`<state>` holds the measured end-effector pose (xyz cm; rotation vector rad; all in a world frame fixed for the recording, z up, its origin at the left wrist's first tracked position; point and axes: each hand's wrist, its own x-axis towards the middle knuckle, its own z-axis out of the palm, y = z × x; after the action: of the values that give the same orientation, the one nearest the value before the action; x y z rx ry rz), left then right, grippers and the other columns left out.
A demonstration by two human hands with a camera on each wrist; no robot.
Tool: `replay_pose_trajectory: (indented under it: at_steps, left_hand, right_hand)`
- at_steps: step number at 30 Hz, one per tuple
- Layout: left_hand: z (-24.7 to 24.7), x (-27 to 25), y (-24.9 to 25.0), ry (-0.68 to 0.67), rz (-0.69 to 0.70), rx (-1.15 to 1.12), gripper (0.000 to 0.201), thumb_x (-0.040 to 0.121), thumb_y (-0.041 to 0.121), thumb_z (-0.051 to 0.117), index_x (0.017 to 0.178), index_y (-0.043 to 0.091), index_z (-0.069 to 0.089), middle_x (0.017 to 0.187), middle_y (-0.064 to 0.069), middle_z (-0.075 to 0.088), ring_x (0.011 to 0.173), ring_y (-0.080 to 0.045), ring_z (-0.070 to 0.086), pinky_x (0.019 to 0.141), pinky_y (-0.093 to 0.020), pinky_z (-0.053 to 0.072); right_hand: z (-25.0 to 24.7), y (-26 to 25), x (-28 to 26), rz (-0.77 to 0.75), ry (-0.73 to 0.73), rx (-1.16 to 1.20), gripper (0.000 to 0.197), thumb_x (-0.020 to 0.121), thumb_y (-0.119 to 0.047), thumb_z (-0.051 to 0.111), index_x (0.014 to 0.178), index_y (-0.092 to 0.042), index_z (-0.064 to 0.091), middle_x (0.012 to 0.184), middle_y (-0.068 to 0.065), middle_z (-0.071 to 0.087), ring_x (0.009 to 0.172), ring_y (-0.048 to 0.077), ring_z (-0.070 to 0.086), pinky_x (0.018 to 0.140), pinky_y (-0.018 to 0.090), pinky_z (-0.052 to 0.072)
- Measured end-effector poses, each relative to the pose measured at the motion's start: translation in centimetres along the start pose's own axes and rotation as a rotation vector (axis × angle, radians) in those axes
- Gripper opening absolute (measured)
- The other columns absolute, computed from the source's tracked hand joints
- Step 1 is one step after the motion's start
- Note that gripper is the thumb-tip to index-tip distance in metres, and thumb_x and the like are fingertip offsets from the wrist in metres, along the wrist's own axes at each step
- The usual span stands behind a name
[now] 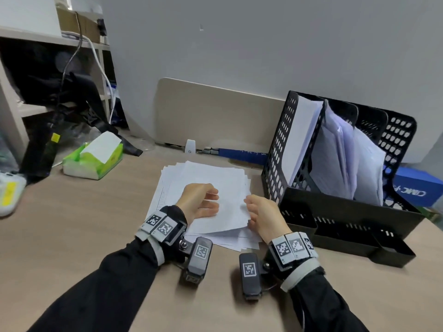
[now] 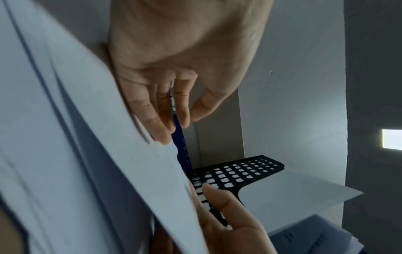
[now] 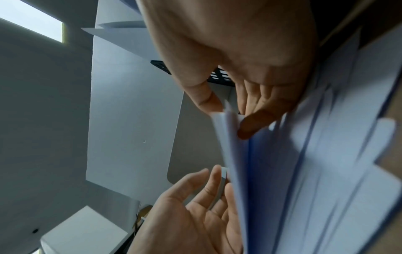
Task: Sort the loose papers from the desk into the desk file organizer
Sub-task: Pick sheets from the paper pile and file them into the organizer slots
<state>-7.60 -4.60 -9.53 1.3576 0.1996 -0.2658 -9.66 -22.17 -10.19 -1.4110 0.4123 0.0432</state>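
A loose pile of white papers lies mid-desk. My left hand rests on top of it with relaxed, nearly straight fingers touching the top sheet. At the pile's right edge my right hand pinches the top sheets between thumb and a finger, lifting that edge off the sheets below. The black mesh file organizer stands just right of the pile, white papers upright in its compartments. Its mesh wall shows beyond my fingers.
A green tissue pack sits at the left, with a black bag and cables behind it. A blue box lies behind the organizer. A beige board leans on the wall. The organizer's low front tray juts toward me.
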Motion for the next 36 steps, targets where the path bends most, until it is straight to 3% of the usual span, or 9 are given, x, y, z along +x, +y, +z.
replay_pose_trajectory:
  at_steps: [5, 11, 13, 20, 23, 26, 30, 33, 36]
  left_hand:
    - [0.6, -0.7, -0.3, -0.222, -0.055, 0.157, 0.04, 0.088, 0.04, 0.073, 0.103, 0.004, 0.065, 0.089, -0.013, 0.064, 0.073, -0.026, 0.067, 0.062, -0.031, 0.058]
    - [0.9, -0.8, -0.6, -0.259, -0.02, 0.186, 0.061, 0.08, 0.045, 0.08, 0.115, -0.002, 0.065, 0.091, -0.013, 0.061, 0.076, -0.026, 0.064, 0.067, -0.033, 0.058]
    - [0.9, -0.6, -0.6, -0.261, -0.017, 0.18, 0.066, 0.08, 0.045, 0.08, 0.121, -0.004, 0.064, 0.09, -0.013, 0.062, 0.075, -0.025, 0.064, 0.067, -0.032, 0.058]
    - [0.8, -0.4, -0.5, -0.254, -0.026, 0.164, 0.048, 0.083, 0.039, 0.079, 0.112, 0.002, 0.067, 0.087, -0.012, 0.065, 0.07, -0.023, 0.062, 0.07, -0.034, 0.059]
    - [1.0, -0.6, -0.5, -0.251, -0.042, 0.143, 0.033, 0.091, 0.022, 0.069, 0.114, -0.002, 0.065, 0.095, -0.019, 0.068, 0.083, -0.032, 0.068, 0.078, -0.041, 0.061]
    - [0.9, -0.5, -0.5, -0.165, -0.003, 0.133, 0.009, 0.095, 0.008, 0.056, 0.097, 0.003, 0.063, 0.087, -0.015, 0.066, 0.073, -0.028, 0.068, 0.067, -0.036, 0.06]
    - [0.4, 0.1, -0.3, -0.071, 0.114, 0.097, 0.013, 0.097, 0.009, 0.061, 0.084, 0.007, 0.058, 0.088, -0.012, 0.071, 0.073, -0.021, 0.07, 0.06, -0.029, 0.057]
    - [0.3, -0.1, 0.0, -0.09, 0.161, 0.084, 0.019, 0.099, 0.014, 0.06, 0.081, 0.01, 0.055, 0.088, -0.011, 0.071, 0.073, -0.02, 0.069, 0.063, -0.029, 0.055]
    - [0.1, 0.2, 0.6, 0.063, 0.233, -0.019, 0.013, 0.1, 0.013, 0.055, 0.087, 0.008, 0.057, 0.09, -0.011, 0.066, 0.079, -0.026, 0.064, 0.069, -0.034, 0.052]
  right_hand:
    - [-0.4, 0.5, -0.4, -0.007, -0.164, 0.038, 0.017, 0.088, -0.006, 0.058, 0.102, -0.007, 0.067, 0.078, 0.006, 0.06, 0.055, 0.017, 0.05, 0.047, 0.023, 0.04]
    - [-0.4, 0.5, -1.0, -0.023, -0.283, 0.018, 0.021, 0.096, -0.018, 0.061, 0.108, -0.003, 0.072, 0.099, 0.013, 0.073, 0.081, 0.024, 0.066, 0.075, 0.032, 0.048]
    - [-0.4, 0.5, -1.0, -0.031, -0.313, 0.02, 0.025, 0.096, -0.023, 0.063, 0.11, -0.005, 0.073, 0.104, 0.015, 0.073, 0.082, 0.023, 0.066, 0.074, 0.029, 0.049]
    - [-0.3, 0.5, -0.7, -0.029, -0.337, 0.005, 0.034, 0.092, -0.013, 0.069, 0.122, 0.003, 0.065, 0.118, 0.026, 0.068, 0.092, 0.034, 0.068, 0.074, 0.038, 0.057]
    - [-0.3, 0.7, -0.3, -0.016, -0.313, -0.011, 0.033, 0.09, -0.006, 0.069, 0.12, 0.006, 0.065, 0.111, 0.024, 0.071, 0.086, 0.03, 0.07, 0.071, 0.039, 0.057]
    - [-0.4, 0.8, -0.1, -0.012, -0.202, 0.032, 0.028, 0.091, -0.004, 0.063, 0.117, 0.006, 0.066, 0.093, 0.014, 0.071, 0.072, 0.024, 0.068, 0.06, 0.031, 0.054]
    - [-0.6, 0.7, 0.4, -0.064, -0.052, 0.086, 0.02, 0.087, 0.003, 0.054, 0.101, 0.005, 0.068, 0.09, 0.012, 0.064, 0.084, 0.025, 0.065, 0.07, 0.036, 0.05]
    - [-0.4, 0.9, 0.5, -0.082, -0.006, 0.052, 0.028, 0.084, 0.007, 0.049, 0.107, 0.015, 0.063, 0.089, 0.012, 0.06, 0.081, 0.025, 0.06, 0.066, 0.033, 0.045]
    - [-0.5, 1.1, 0.7, -0.085, 0.014, 0.012, 0.019, 0.085, 0.002, 0.053, 0.094, -0.006, 0.068, 0.089, 0.014, 0.058, 0.078, 0.023, 0.057, 0.058, 0.026, 0.044]
